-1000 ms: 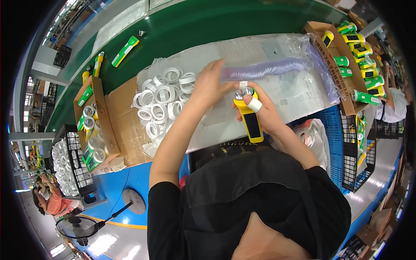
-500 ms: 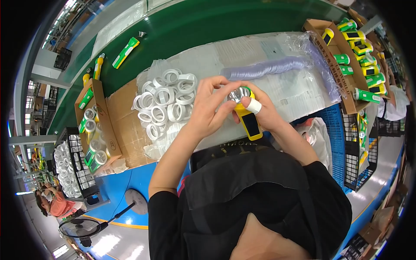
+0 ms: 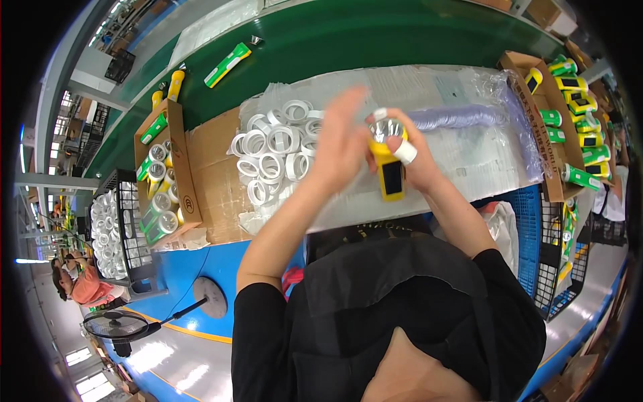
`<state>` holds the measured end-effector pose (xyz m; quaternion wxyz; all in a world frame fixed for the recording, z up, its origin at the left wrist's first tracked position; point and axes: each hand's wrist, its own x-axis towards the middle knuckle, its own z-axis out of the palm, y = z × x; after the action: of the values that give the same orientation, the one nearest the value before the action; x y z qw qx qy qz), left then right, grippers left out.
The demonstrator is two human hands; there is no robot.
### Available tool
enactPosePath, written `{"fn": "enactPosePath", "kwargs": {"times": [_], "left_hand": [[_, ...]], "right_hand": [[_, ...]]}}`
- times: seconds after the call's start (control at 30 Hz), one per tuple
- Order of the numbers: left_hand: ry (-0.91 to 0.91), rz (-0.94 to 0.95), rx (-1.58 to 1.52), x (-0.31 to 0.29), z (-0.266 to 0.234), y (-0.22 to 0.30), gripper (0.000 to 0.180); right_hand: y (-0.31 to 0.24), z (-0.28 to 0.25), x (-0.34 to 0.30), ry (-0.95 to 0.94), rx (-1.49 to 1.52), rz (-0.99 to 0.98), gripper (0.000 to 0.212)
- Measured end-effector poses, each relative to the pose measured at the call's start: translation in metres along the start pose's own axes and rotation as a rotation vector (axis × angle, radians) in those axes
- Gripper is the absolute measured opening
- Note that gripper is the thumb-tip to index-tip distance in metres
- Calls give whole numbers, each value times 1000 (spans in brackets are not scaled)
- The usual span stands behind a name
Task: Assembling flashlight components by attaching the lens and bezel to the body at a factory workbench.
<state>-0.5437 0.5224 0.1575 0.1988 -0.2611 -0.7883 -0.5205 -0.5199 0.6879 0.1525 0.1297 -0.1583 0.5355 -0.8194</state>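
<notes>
My right hand (image 3: pixel 418 151) is wrapped round a yellow flashlight (image 3: pixel 393 179) with a dark panel on its body. White wraps cover its thumb and one finger. The flashlight's silver reflector (image 3: pixel 386 128) faces up, framed by those fingers. Just left of it is my left hand (image 3: pixel 340 144), smeared by motion, so its fingers cannot be read. Beyond that hand lies a heap of white rings (image 3: pixel 271 167) on the plastic-covered work surface (image 3: pixel 485 164). A long row of clear discs (image 3: pixel 462 117) stretches out behind my right hand.
Cardboard boxes of flashlights stand at left (image 3: pixel 175 137) and right (image 3: pixel 552 177). A green and white flashlight (image 3: pixel 228 65) lies on the green conveyor belt (image 3: pixel 321 40). At left are a black crate (image 3: pixel 137 258) of white rings, a floor fan (image 3: pixel 117 326) and a person (image 3: pixel 90 285).
My left hand has come off the flashlight's head and moved left of it. My right hand still grips the flashlight. The whole view has shifted slightly.
</notes>
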Motion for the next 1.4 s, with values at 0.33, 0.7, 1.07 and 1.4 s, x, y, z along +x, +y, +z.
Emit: {"fn": "enactPosePath", "kwargs": {"times": [0.33, 0.7, 1.07, 1.4], "left_hand": [[-381, -89, 366, 15, -72, -68, 23], [-237, 125, 83, 27, -44, 19, 31], [-349, 94, 51, 33, -27, 38, 39], [-308, 12, -75, 30, 8, 31, 33]], "right_hand": [[18, -4, 21, 51, -119, -211, 45], [23, -12, 25, -8, -141, -241, 57], [-78, -57, 21, -243, -1131, -550, 38], [-144, -22, 44, -653, -1458, -51, 26]]}}
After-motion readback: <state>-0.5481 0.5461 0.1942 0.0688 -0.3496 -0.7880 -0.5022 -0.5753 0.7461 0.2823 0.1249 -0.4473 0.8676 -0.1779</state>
